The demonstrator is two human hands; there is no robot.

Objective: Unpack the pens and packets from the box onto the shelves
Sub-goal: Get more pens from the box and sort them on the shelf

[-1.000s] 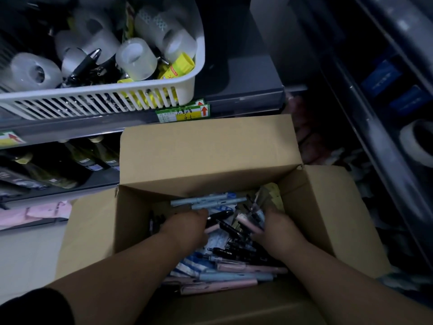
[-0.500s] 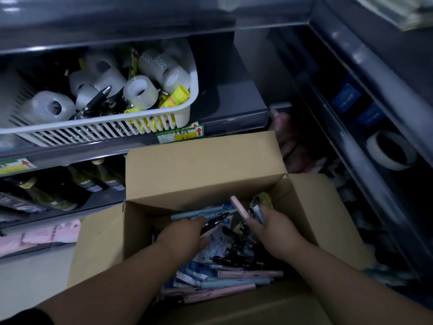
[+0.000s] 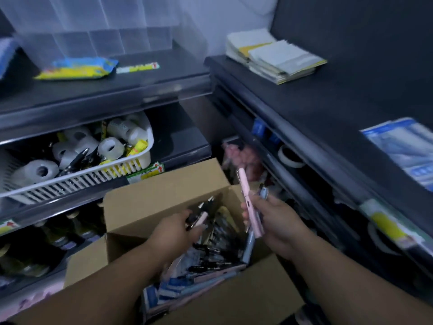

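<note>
- Right hand (image 3: 278,221) grips a pink pen (image 3: 247,198) at 3 o'clock of the box (image 3: 164,193), perhaps others behind it.
- Left hand (image 3: 175,233) clutches pens (image 3: 199,216) inside the box.
- These pens: light, stiff, slick; hold mid-barrel.

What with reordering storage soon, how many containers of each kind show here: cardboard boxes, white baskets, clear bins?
Cardboard box: 1
White slatted basket: 1
Clear plastic bin: 1
Total: 3

Box (image 3: 164,198) before shelves (image 3: 117,92); basket (image 3: 77,181) on shelf behind-left
</note>
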